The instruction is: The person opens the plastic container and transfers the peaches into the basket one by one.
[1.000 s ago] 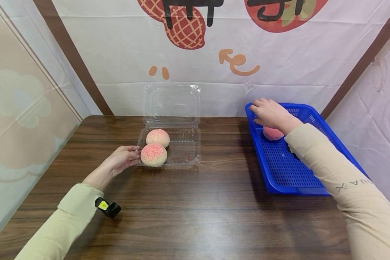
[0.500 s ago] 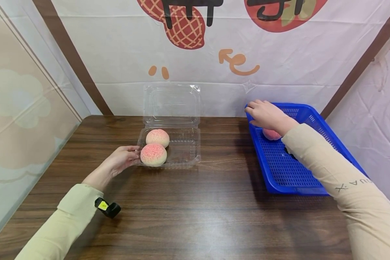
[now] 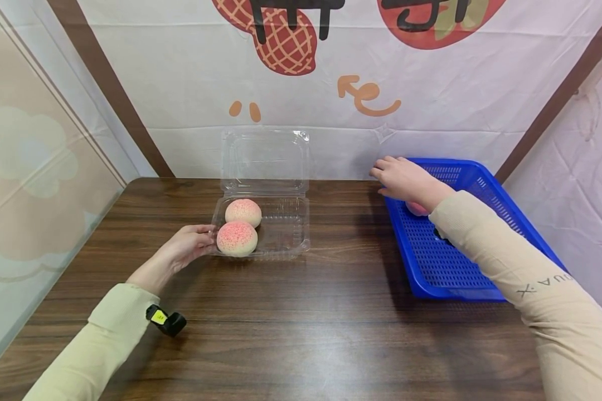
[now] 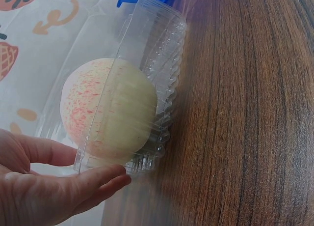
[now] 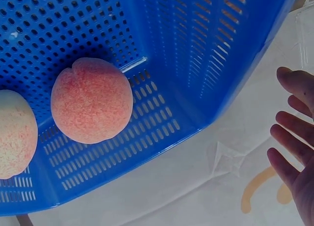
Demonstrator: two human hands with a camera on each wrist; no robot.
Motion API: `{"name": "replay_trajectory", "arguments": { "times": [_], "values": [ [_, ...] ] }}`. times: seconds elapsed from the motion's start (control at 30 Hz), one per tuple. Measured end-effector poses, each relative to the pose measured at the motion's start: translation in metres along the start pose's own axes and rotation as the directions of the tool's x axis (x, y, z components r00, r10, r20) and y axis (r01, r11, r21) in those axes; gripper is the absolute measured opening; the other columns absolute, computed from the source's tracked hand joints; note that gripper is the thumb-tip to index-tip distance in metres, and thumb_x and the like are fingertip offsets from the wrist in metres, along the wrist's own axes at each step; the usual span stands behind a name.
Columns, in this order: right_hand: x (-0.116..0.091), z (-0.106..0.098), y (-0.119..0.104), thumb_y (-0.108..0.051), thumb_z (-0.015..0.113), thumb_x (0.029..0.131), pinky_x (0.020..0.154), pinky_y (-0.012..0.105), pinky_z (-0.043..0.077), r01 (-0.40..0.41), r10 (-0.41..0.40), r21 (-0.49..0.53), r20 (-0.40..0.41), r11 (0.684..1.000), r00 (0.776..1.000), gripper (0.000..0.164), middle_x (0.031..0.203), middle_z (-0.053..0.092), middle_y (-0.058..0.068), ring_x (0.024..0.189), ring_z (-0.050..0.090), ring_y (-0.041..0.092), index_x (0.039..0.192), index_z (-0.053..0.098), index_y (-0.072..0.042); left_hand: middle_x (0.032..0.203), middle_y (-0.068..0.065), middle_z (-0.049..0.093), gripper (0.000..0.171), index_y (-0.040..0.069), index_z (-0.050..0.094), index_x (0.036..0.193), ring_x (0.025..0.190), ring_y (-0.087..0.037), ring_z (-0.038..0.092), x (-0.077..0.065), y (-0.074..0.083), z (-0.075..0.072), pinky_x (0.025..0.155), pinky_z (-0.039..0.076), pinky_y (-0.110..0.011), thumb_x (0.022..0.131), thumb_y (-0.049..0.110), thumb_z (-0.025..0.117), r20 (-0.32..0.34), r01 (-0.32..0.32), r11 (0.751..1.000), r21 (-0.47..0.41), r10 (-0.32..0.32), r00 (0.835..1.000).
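A clear plastic clamshell container (image 3: pixel 286 228) stands with its lid (image 3: pixel 266 161) raised against the backdrop. Two pale peaches with pink speckles, a front peach (image 3: pixel 237 239) and a rear peach (image 3: pixel 243 213), fill its left side. My left hand (image 3: pixel 188 248) pinches the container's left edge; in the left wrist view the thumb (image 4: pixel 51 151) lies at the rim with fingers below. Over the left rim of the blue basket (image 3: pixel 421 289) is my right hand (image 3: pixel 406 179), fingers apart and holding nothing. Partly hidden under it, a pink peach (image 5: pixel 91 100) lies in the basket beside a paler peach (image 5: pixel 14 135).
The wooden table (image 3: pixel 301 334) carries both the container and the basket. A printed cloth backdrop (image 3: pixel 180 83) hangs directly behind them, with more cloth at both sides. A small black wrist device (image 3: pixel 166 320) is strapped at the left cuff.
My right hand has moved left from over the basket's inside to its left rim, covering more of the pink peach. The left hand and the container have stayed put.
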State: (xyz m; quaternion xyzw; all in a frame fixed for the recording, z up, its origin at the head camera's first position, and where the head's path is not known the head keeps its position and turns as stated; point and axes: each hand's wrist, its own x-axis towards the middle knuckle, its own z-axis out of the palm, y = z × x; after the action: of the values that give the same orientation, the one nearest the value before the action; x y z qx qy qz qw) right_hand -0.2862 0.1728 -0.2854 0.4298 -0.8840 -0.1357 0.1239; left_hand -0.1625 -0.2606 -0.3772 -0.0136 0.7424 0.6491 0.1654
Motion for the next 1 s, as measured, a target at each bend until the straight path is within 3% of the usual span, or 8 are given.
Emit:
{"name": "replay_trajectory", "arguments": {
  "times": [0.67, 1.0],
  "values": [
    [0.007, -0.004, -0.014, -0.018, 0.074, 0.074, 0.075, 0.045, 0.047, 0.066, -0.067, -0.016, -0.037, 0.998, 0.997, 0.037, 0.100, 0.058, 0.015, 0.093, 0.052, 0.033, 0.103, 0.060, 0.000, 0.140, -0.034, 0.012, 0.055, -0.020, 0.003, 0.136, 0.092, 0.001, 0.044, 0.000, -0.001, -0.001, 0.081, 0.046, -0.016, 0.090, -0.007, 0.030, 0.001, -0.006, 1.000, -0.010, 0.006, 1.000],
    [0.013, -0.004, -0.020, -0.019, 0.073, 0.075, 0.076, 0.044, 0.047, 0.086, -0.086, -0.039, 0.003, 0.996, 0.996, 0.038, 0.102, 0.057, 0.015, 0.094, 0.052, 0.032, 0.105, 0.059, 0.000, 0.143, -0.034, 0.006, 0.055, -0.019, 0.002, 0.136, 0.090, 0.002, 0.046, 0.002, -0.001, -0.002, 0.080, 0.046, -0.016, 0.090, -0.007, 0.030, 0.022, -0.018, 1.000, -0.019, 0.018, 1.000]
  ]
}}
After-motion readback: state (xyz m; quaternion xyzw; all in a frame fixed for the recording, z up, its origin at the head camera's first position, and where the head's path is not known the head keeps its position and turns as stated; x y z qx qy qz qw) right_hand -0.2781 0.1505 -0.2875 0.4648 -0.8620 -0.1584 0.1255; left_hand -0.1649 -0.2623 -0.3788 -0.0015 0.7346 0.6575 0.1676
